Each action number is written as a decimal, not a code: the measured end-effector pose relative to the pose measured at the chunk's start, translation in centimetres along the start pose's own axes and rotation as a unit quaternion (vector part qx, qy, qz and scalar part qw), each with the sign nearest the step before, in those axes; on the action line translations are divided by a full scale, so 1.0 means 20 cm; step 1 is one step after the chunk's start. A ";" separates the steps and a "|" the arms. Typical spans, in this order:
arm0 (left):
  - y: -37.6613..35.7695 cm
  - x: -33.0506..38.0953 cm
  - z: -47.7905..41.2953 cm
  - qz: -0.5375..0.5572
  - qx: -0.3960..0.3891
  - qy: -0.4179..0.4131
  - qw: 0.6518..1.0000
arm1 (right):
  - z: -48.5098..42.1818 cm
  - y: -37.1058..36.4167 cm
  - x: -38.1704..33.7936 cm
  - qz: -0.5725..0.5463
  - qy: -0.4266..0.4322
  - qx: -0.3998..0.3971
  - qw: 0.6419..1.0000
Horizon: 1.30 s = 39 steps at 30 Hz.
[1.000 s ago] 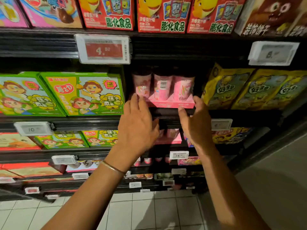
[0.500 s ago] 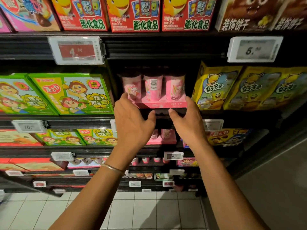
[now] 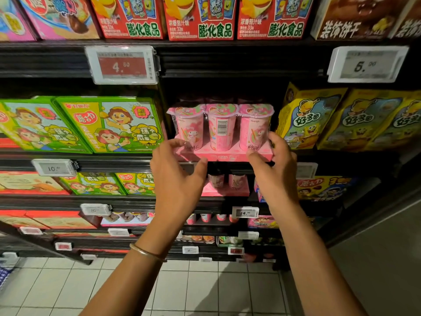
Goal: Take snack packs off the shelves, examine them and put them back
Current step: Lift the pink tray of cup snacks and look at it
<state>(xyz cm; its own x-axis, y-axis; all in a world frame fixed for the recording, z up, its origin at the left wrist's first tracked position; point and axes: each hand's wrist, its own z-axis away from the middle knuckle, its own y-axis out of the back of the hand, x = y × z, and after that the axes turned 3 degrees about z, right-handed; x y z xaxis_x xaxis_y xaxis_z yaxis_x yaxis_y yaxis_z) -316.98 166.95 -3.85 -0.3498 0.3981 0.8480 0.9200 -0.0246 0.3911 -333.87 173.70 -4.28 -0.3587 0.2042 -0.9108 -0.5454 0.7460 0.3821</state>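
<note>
Dark shelving [image 3: 227, 65] with price tags [image 3: 124, 65] stands over a pale tiled floor [image 3: 205, 288], seemingly under dim light.

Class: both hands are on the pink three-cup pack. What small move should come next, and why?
Probably draw the pink three-cup pack straight out toward the body. The left hand and right hand each grip one end of its tray, thumbs under the front edge, but it sits at the shelf front between the green boxes and yellow boxes, not yet clear of them.
</note>
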 end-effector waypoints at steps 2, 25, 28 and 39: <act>0.01 0.01 0.02 0.061 -0.015 0.015 0.998 | 0.01 0.02 0.00 -0.008 0.001 -0.007 1.000; 0.04 -0.01 0.04 0.317 0.038 0.230 0.919 | 0.04 0.14 0.04 -0.293 -0.202 -0.047 0.933; 0.03 -0.03 0.06 0.349 0.033 0.240 0.905 | 0.06 0.15 0.07 -0.315 -0.200 -0.068 0.925; 0.13 -0.11 0.19 0.453 -0.065 0.268 0.848 | 0.09 0.21 0.13 -0.344 -0.202 -0.141 0.906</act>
<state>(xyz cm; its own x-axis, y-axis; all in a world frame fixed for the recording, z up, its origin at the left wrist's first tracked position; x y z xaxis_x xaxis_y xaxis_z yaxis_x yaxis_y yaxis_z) -313.10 169.51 -5.99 0.4281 -0.3113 0.8484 0.8387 -0.2129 -0.5013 -335.85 178.53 -5.36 0.4155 0.0092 -0.9095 -0.7266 0.6048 -0.3258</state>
